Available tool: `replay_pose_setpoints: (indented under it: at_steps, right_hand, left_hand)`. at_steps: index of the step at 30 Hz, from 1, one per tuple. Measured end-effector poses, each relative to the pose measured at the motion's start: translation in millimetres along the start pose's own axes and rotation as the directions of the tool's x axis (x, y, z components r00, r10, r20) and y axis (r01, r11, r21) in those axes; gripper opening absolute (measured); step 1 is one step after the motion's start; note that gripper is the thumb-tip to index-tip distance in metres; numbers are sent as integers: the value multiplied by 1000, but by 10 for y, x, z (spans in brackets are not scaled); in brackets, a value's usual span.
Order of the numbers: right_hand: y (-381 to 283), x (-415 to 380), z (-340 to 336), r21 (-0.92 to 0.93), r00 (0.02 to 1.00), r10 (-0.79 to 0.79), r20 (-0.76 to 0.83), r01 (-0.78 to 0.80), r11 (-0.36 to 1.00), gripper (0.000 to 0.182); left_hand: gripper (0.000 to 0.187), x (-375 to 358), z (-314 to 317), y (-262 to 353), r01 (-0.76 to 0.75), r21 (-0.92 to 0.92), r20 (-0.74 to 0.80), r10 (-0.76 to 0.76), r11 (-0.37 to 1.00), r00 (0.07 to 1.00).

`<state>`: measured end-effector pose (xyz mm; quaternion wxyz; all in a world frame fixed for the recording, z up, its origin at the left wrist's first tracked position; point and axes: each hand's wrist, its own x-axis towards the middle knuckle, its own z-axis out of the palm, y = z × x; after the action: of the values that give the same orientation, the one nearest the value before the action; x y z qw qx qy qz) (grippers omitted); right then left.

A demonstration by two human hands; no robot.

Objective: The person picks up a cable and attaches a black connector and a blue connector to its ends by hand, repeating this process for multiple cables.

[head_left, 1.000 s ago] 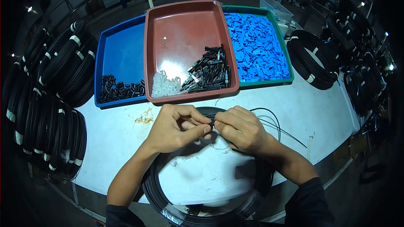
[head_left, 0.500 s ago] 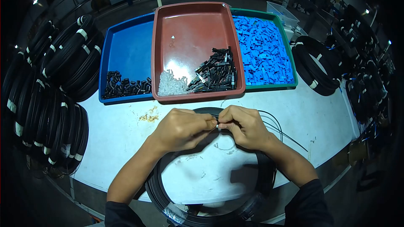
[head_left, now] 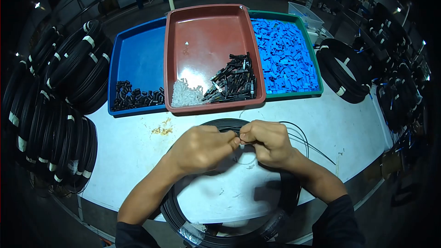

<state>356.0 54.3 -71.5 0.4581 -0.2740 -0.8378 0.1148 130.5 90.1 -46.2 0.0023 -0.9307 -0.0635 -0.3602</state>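
Observation:
My left hand (head_left: 202, 149) and my right hand (head_left: 268, 141) meet fingertip to fingertip over the far side of a black cable coil (head_left: 172, 206). Both are closed in a pinch. A small pale piece (head_left: 243, 143) shows just under the fingertips; most of what they pinch is hidden. The coil lies on the white table (head_left: 124, 156), wrapped with clear tape at its near side. Loose black cable ends (head_left: 317, 149) stretch out to the right of my right hand.
Behind the coil stand a blue tray (head_left: 138, 59) with black pieces, a red tray (head_left: 206, 32) with clear and black pieces, and a green tray (head_left: 314, 71) of blue pieces. Black coils (head_left: 46, 133) are heaped at the left, and more coils (head_left: 342, 71) lie at the right.
My left hand has turned a little and shifted slightly down. My right hand has moved slightly down. The fingertips remain together, and the view has shifted slightly.

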Motion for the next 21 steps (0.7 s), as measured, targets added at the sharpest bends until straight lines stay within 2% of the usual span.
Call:
replay_pose_setpoints:
  at_steps: [1,2,4,5,6,8,9,10,11,12,13,14,16,17,18,19,20,21]
  right_hand:
    - [18,-11,21,177,984,176,29,-178,968,14]
    - [25,9,21,178,984,173,29,-176,968,14]
    - [34,50,20,263,951,284,119,-306,915,18]
    - [36,44,26,196,960,259,102,-275,941,16]
    - [24,47,38,197,961,256,108,-273,942,16]
    - [-13,37,39,52,989,148,10,-148,988,16]
    - [4,34,41,-55,1000,-4,-22,2,998,14]
    - [-3,41,23,-57,1000,-3,-20,2,998,14]
    - [-20,51,3,-174,991,-132,-36,124,977,14]
    - [-30,55,-8,-290,965,-259,-38,237,927,14]
    - [-6,44,-1,-341,942,-334,-43,300,891,16]
    - [-9,58,-12,-342,941,-335,-45,300,890,16]
    - [-39,76,-37,-344,923,-385,-4,360,867,15]
    - [-44,69,-49,-345,923,-384,-4,359,867,15]
    - [-46,59,-66,-278,961,-276,25,272,921,12]
    - [-48,53,-74,-212,984,-167,59,176,961,10]
    - [-35,36,-53,-212,985,-166,56,174,962,10]
    - [-2,15,-15,-37,999,26,32,-25,999,11]
  left_hand:
    - [11,-16,52,1,-122,151,-37,129,981,991]
    - [11,-24,47,-12,-122,154,-36,129,981,991]
    - [12,-47,34,-30,-128,196,39,123,972,992]
    - [13,-66,18,-37,-51,178,54,42,983,998]
    - [13,-71,31,-50,-46,181,51,37,982,998]
    - [14,-69,93,-69,163,-201,-74,-181,966,981]
    - [13,-65,55,-17,331,-308,-25,-356,892,934]
    - [13,-41,31,7,330,-310,-27,-356,892,934]
    - [12,-19,8,26,500,-502,70,-543,705,837]
    - [10,-3,-11,41,622,-642,209,-679,448,704]
    - [8,10,-26,48,626,-702,261,-696,338,669]
    - [8,19,-17,54,627,-701,262,-695,340,670]
    - [9,34,16,80,564,-646,151,-638,515,755]
    - [9,23,31,63,563,-647,152,-636,515,756]
    - [8,-1,50,28,416,-465,25,-458,782,889]
    - [9,-11,58,4,212,-228,-44,-227,950,973]
    - [9,-3,57,-1,211,-228,-41,-226,950,973]
    - [10,8,54,-8,17,35,-42,-16,999,999]
